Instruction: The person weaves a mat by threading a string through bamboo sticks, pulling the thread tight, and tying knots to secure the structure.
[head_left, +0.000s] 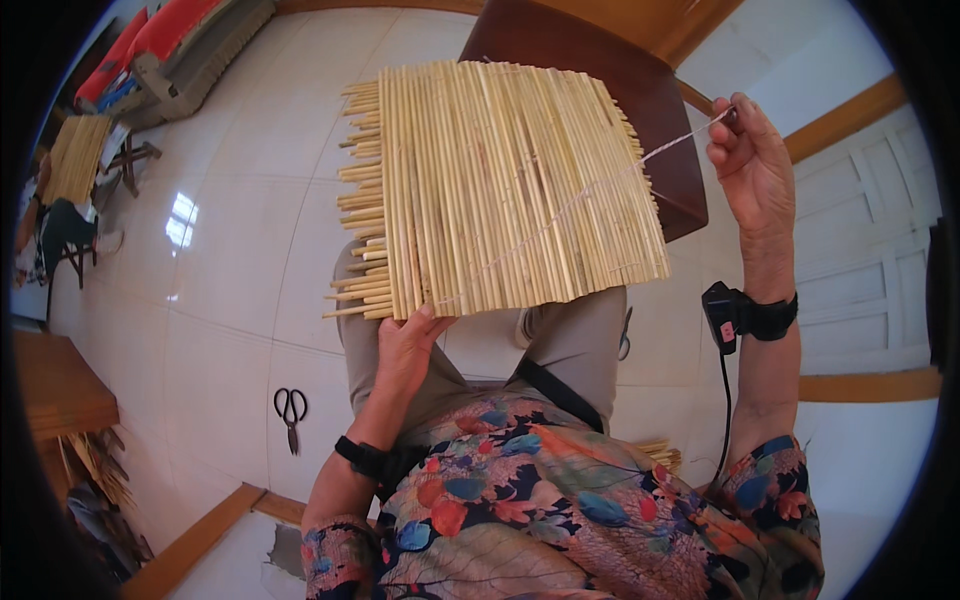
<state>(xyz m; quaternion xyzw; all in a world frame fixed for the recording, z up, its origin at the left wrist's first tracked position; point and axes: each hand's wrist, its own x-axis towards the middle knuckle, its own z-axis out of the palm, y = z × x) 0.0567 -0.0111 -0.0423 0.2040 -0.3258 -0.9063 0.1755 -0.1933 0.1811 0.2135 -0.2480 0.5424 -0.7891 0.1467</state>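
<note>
A mat of pale straw-coloured reed sticks lies over my knees and a dark brown seat, with uneven stick ends jutting out on its left. My left hand grips the near edge at the lower left corner, thumb close to a thin twisted string that runs diagonally across the mat. My right hand is raised off the mat at the upper right, fingertips pinched on the string's end, which is drawn up from the mat's right side.
Black scissors lie on the tiled floor to my left; another pair is partly hidden by my right leg. A co-worker sits at far left beside a similar mat. A wooden cabinet, stick bundles and a white door surround me.
</note>
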